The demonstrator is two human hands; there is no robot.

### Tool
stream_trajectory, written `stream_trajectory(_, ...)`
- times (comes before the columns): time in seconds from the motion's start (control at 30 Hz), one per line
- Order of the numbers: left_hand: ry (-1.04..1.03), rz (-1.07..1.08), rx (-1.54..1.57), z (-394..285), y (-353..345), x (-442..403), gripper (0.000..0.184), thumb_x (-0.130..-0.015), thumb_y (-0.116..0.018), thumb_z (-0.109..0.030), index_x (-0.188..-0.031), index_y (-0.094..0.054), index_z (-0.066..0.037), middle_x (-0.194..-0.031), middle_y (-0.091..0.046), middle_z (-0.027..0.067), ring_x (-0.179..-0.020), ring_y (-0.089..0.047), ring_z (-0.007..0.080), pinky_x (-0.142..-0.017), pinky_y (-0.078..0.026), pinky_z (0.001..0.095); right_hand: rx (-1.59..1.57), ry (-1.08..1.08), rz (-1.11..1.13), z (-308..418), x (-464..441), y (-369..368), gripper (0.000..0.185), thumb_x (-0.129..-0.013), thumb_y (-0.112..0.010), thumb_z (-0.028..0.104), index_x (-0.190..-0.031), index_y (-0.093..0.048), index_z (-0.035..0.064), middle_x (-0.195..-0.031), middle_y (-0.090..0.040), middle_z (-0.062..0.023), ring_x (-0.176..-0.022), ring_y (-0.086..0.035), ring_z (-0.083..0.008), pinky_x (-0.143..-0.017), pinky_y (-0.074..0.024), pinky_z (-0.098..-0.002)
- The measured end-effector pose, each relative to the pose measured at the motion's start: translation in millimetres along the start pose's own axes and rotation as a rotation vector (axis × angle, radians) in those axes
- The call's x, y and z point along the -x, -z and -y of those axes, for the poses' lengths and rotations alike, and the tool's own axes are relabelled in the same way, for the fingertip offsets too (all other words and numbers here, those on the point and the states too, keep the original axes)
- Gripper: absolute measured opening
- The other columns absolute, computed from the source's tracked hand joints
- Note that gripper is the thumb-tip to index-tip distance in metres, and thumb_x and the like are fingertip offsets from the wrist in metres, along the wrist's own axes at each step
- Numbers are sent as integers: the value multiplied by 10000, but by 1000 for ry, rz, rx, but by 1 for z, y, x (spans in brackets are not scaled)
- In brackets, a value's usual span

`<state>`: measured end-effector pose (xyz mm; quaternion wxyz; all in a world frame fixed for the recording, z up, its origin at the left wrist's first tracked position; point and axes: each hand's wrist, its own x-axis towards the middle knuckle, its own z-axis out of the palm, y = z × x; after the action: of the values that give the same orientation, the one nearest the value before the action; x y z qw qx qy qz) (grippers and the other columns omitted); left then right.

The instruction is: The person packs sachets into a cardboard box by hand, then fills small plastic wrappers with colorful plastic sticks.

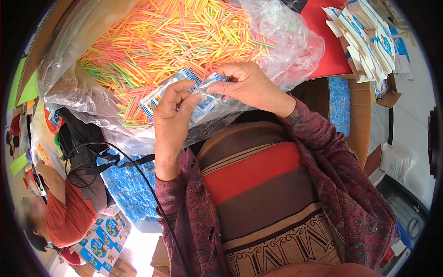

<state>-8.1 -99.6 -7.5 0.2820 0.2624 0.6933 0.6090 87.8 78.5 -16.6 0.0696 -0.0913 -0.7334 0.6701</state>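
My left hand (175, 111) and my right hand (251, 85) meet in front of my chest. Both pinch a small clear plastic packet (210, 85) with blue-and-white printing, thumbs against fingers. Beneath and beside my fingers lie more blue-and-white packets (154, 98), partly covered by my left hand. Behind them is a large heap of thin sticks (175, 34) in orange, yellow, pink and green. The heap rests in a big clear plastic bag (295, 44) with crumpled edges. What the pinched packet contains is too small to make out.
A tub of blue packets (127, 187) stands at my left, and a cardboard box (362, 115) with blue packets at my right. Folded white cartons (364, 37) are stacked upper right on a red surface (318, 27). A black cable (145, 177) crosses my left side. Another person (71, 212) sits at left.
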Motion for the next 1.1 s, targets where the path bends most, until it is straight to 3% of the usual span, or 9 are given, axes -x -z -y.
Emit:
stream_trajectory(0.1, -47, -95, -227, -3, -10, 1, 130, -850, -665, 11, -975, -639, -11, -791, -656, 34, -711, -559, 74, -662, -461, 217, 417, 68, -73, 3, 2, 3, 123, -872, -713, 185, -893, -689, 66, -741, -627, 26, -684, -563, -17, -518, -401, -216)
stream_trajectory(0.27, -224, -23, -300, -13, -12, -11, 19, -846, -669, -2, -855, -654, -9, -810, -648, 50, -741, -575, 102, -683, -463, 237, 481, 46, -83, 7, -1, 10, 181, -877, -703, 230, -882, -698, 49, -726, -637, -20, -711, -573, -19, -547, -429, -220)
stream_trajectory(0.37, -337, -145, -341, -5, -5, -17, 26, -838, -676, -18, -847, -653, -11, -838, -634, 63, -785, -584, 143, -722, -465, 266, 183, -127, -132, 29, -9, 47, 251, -895, -669, 272, -893, -702, 23, -733, -644, -57, -712, -596, -50, -585, -464, -245)
stream_trajectory(0.43, -308, -147, -312, -2, -9, -17, 27, -837, -677, -21, -840, -652, -11, -848, -633, 62, -798, -584, 147, -731, -464, 271, 578, -32, -276, 4, -24, 85, 292, -907, -633, 300, -969, -697, 23, -791, -676, -79, -723, -625, -100, -636, -486, -258)
stream_trajectory(0.47, -280, -149, -286, -1, -11, -16, 30, -835, -678, -23, -833, -651, -11, -859, -631, 60, -811, -583, 152, -740, -464, 275, 582, -35, -276, -5, -31, 94, 292, -907, -633, 300, -969, -697, 23, -791, -676, -79, -723, -625, -100, -636, -486, -258)
stream_trajectory(0.6, -265, -135, -316, 7, -14, -16, 34, -834, -677, -23, -833, -646, -9, -850, -629, 57, -812, -584, 156, -747, -462, 277, 658, 40, -169, -14, -45, 104, 288, -873, -653, 298, -945, -691, 22, -830, -674, -90, -754, -649, -197, -669, -496, -303)
stream_trajectory(0.7, -255, -129, -325, 8, -12, -13, 35, -836, -675, -22, -837, -643, -8, -830, -628, 56, -799, -586, 154, -741, -461, 274, 1124, 138, -79, -10, -53, 87, 281, -823, -683, 283, -950, -677, 32, -850, -648, -99, -804, -637, -278, -691, -496, -358)
stream_trajectory(0.83, -218, -131, -260, 8, -13, -10, 34, -841, -670, -20, -837, -639, -6, -803, -627, 58, -775, -589, 146, -725, -461, 265, 1152, 78, -47, -10, -60, 71, 290, -803, -685, 278, -951, -657, 31, -855, -606, -112, -841, -606, -325, -714, -488, -416)
stream_trajectory(1.1, -197, -147, -219, 13, -16, -16, 32, -856, -657, -14, -851, -631, 4, -795, -631, 57, -741, -601, 119, -687, -464, 239, 1198, 337, 42, -14, -65, 69, 261, -805, -675, 258, -920, -620, 30, -918, -600, -121, -866, -610, -316, -745, -497, -430)
